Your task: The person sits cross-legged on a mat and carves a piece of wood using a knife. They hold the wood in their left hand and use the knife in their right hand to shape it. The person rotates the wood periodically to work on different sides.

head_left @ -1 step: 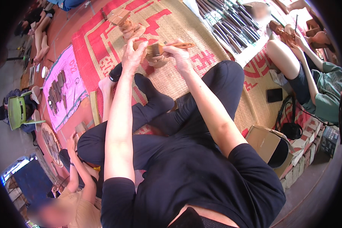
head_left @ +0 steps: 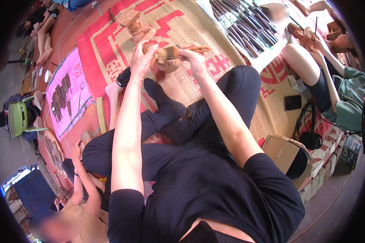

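My left hand (head_left: 141,60) is closed around a carved piece of light brown wood (head_left: 140,31), with a blocky end pointing away from me. More rounded carved wood (head_left: 168,66) shows just right of that hand, below the bristles. Whether it all belongs to one piece I cannot tell. In my right hand (head_left: 194,60) is a flat paintbrush (head_left: 199,49), pinched near its ferrule, its wooden handle pointing right. Its bristles lie against or just over the wood beside my left fingers. Both hands are out in front of my crossed legs, above the mat.
A red and tan woven mat (head_left: 198,30) lies under me. Rows of dark-handled tools (head_left: 251,30) spread at the far right; more lie on a pink cloth (head_left: 75,69) at left. People sit close on both sides. A phone (head_left: 293,102) and cardboard box (head_left: 282,152) are at my right.
The brush and my right hand have shifted very slightly to the right. My left hand and the carved wood stay in place.
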`<state>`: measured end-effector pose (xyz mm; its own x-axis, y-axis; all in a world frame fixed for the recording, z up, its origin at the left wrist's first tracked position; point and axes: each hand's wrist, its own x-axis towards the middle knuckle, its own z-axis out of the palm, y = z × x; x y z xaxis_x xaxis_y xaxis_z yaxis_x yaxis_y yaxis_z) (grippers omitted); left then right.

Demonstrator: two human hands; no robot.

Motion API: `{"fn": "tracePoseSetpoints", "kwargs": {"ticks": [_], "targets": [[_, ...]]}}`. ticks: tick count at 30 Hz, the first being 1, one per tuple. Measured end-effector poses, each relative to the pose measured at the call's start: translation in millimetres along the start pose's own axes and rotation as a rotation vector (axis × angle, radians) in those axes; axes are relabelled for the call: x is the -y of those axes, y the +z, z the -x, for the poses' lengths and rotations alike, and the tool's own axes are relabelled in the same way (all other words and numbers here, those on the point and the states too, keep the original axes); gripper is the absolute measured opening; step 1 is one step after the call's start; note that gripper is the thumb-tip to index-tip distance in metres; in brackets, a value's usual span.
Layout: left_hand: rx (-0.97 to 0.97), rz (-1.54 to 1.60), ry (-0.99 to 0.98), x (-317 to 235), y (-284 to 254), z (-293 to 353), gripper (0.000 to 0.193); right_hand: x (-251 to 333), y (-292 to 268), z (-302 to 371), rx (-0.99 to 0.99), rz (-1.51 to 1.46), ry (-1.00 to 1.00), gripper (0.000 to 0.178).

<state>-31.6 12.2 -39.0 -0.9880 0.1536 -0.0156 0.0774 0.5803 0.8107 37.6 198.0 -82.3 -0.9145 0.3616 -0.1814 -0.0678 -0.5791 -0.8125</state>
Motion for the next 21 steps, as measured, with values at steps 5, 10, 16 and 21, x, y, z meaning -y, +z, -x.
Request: {"fn": "tracePoseSetpoints", "kwargs": {"ticks": [5,10,16,21], "targets": [[-0.034,-0.038,0.062,7,1,1,0.066,11,-34,-14,-0.142,0.201,-0.084,0.012],[0.031,-0.068,0.073,-7,0,7,0.063,16,3,-10,0.004,-0.008,0.03,0.012],[0.02,0.037,0.102,0,-5,9,0.062,2,-58,-46,-0.138,0.332,-0.009,0.009],[0.054,-0.032,0.131,-9,-7,16,0.061,29,4,-24,0.157,0.085,0.083,0.012]]}}
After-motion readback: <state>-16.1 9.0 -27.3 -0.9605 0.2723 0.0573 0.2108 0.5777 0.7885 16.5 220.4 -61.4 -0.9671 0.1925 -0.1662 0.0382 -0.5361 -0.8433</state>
